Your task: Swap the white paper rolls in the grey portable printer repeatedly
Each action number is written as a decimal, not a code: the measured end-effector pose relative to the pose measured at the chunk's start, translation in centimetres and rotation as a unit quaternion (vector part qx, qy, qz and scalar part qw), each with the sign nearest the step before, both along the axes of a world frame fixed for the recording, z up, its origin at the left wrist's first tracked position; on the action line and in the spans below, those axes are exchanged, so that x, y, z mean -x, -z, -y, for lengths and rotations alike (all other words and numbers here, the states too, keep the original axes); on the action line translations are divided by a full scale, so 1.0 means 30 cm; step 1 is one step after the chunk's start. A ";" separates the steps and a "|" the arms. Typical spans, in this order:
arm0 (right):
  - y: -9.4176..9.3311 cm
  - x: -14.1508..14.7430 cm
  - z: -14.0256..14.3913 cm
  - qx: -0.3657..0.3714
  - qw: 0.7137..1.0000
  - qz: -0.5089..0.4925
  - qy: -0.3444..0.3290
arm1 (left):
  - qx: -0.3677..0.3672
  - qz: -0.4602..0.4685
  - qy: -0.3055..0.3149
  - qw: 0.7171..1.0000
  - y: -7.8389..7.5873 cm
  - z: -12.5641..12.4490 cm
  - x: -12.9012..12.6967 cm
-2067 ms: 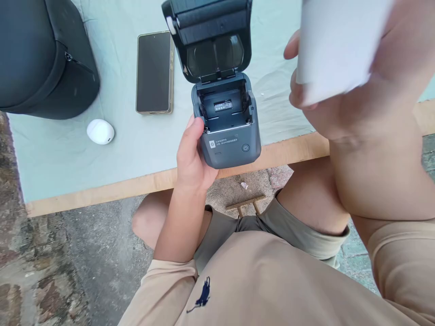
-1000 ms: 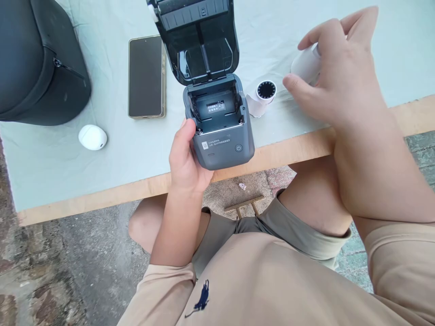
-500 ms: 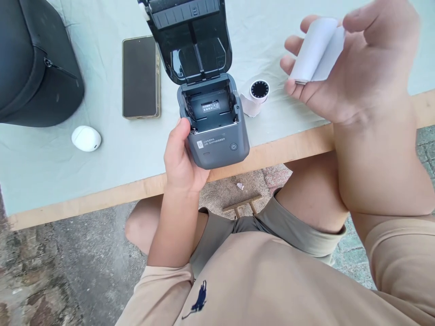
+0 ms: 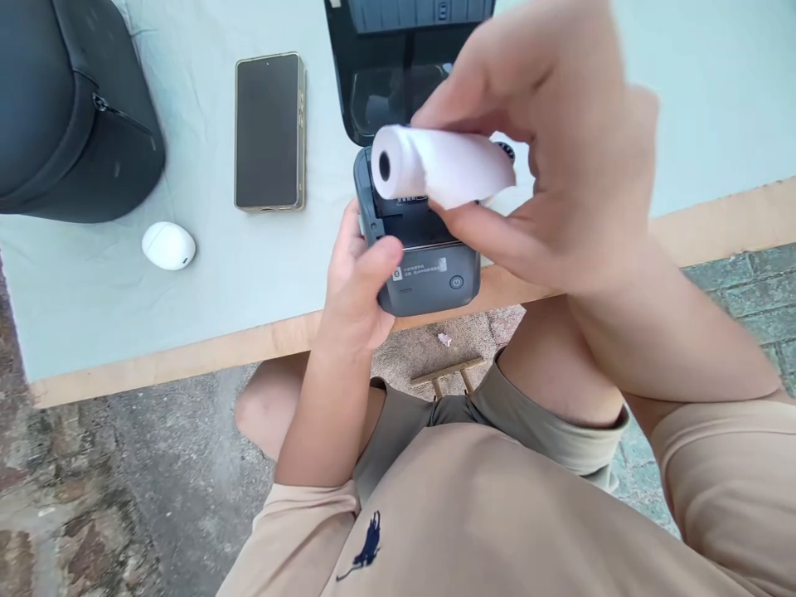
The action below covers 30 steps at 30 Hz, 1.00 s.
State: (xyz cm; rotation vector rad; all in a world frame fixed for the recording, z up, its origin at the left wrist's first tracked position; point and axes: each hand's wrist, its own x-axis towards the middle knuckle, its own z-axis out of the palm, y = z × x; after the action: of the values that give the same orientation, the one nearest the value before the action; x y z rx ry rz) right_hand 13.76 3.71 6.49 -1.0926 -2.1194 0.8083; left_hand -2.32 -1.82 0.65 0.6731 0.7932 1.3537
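The right hand (image 4: 560, 166) has its fingers (image 4: 478, 240) clamped on a white paper roll (image 4: 435, 170), thumb above and fingers below, holding it lengthwise just over the open bay of the small grey printer (image 4: 432, 278). The roll's hollow core faces left. The left hand (image 4: 357, 278) is wrapped around the printer's left side, its thumb pressed across the front edge, steadying it at the near rim of the surface (image 4: 186, 356).

To seat the roll well, it looks best to keep it level and parallel to the bay, let it down straight between the side walls, and keep the left grip firm so the body does not slide off the edge.

The raised lid (image 4: 398, 75) stands right behind the bay, so there is little room rearward. A phone (image 4: 269, 128) lies near on the left, a white oval case (image 4: 167, 245) farther left, and a dark bag (image 4: 68, 116) fills the far left corner. To the right the cloth lies open.
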 end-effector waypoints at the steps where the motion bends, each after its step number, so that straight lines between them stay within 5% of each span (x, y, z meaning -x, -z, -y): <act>1: 0.001 0.005 -0.001 -0.060 0.997 0.041 -0.004 | -0.004 -0.004 0.000 1.000 0.002 0.003 0.001; 5: 0.015 0.005 -0.008 -0.149 0.978 0.149 0.003 | 0.012 -0.019 0.012 1.000 0.010 0.010 0.005; 15: 0.066 0.011 0.009 -0.334 0.937 0.035 -0.091 | -0.011 0.035 0.002 0.999 0.009 -0.006 0.009; 20: 0.052 -0.003 0.026 -0.296 0.945 0.015 -0.137 | -0.002 0.028 -0.002 1.000 0.019 0.003 0.012; 26: 0.051 -0.040 -0.020 -0.217 0.975 -0.025 0.038 | -0.035 -0.036 0.024 0.998 0.032 0.004 0.022; 30: 0.052 -0.042 -0.025 -0.128 0.989 -0.064 0.049 | -0.046 -0.092 0.033 0.994 0.036 0.002 0.021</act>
State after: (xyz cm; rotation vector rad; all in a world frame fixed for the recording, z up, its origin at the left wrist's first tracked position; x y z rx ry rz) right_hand 15.01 4.46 4.92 -0.9724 -1.9811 0.5290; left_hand -2.96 -1.88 -0.43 0.8984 0.8515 1.2866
